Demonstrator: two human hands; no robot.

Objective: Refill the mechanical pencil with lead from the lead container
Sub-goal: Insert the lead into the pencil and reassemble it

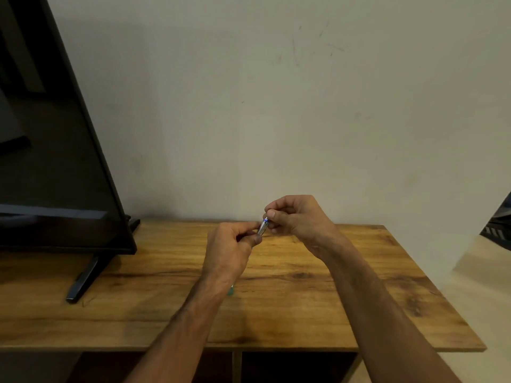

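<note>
Both hands meet above the back of the wooden table point(304, 299). My left hand point(229, 250) grips a silver mechanical pencil point(262, 226) with a blue band; only its upper end shows between the fingers. My right hand point(296, 217) pinches the pencil's top end with thumb and forefinger. A small teal object point(231, 290), possibly the lead container, pokes out on the table from under my left wrist; most of it is hidden.
A black flat screen point(55, 161) stands on the table's left side, one foot point(85, 277) reaching toward the front. A pale wall rises right behind the table. The table's right edge drops off to the floor; a dark object point(497, 225) sits far right.
</note>
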